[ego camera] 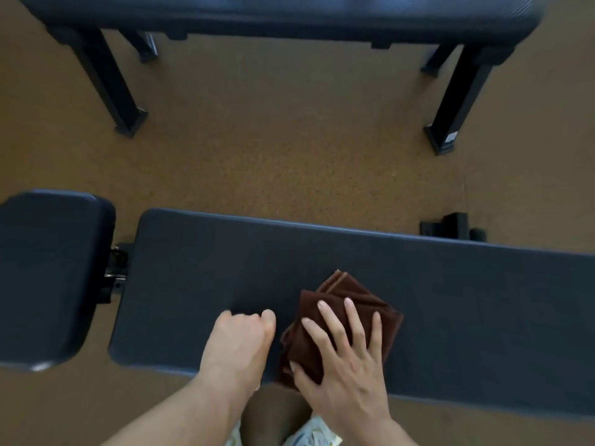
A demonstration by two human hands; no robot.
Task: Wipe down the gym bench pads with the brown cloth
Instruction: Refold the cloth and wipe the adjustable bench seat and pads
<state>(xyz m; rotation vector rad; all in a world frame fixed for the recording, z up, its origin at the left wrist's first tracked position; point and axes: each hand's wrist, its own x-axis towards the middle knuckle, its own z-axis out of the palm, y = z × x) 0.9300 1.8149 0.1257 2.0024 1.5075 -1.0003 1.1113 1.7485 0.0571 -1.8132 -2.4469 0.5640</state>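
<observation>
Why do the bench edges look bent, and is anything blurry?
Head view: the wide lens bows the long pad and the far bench; the picture is soft throughout; a small glint shows on the short pad's near corner.

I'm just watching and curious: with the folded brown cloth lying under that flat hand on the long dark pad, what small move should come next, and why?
Probably a sideways sweep along the long dark bench pad. The right hand presses its spread fingers flat on the folded brown cloth near the pad's near edge, the left hand rests curled beside it, and bare pad stretches both ways.
</observation>
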